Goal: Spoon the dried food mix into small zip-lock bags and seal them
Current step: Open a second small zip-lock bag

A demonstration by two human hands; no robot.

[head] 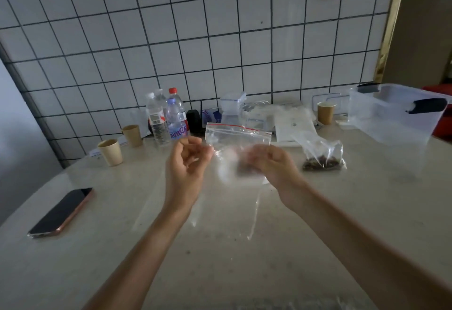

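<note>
A clear zip-lock bag (238,138) with a red strip along its top is held up above the table between both hands. My left hand (187,163) has its fingers curled at the bag's left edge and pinches it. My right hand (271,165) grips the bag's lower right part, blurred behind the plastic, where a small dark patch shows. A second clear bag (321,155) with dark dried mix in its bottom lies on the table to the right. No spoon is in view.
A phone (61,213) lies at the left. Paper cups (110,152) (132,135) (326,112), water bottles (176,119), a small lidded box (232,104) and papers (294,126) line the tiled wall. A large clear tub (396,116) stands at the right.
</note>
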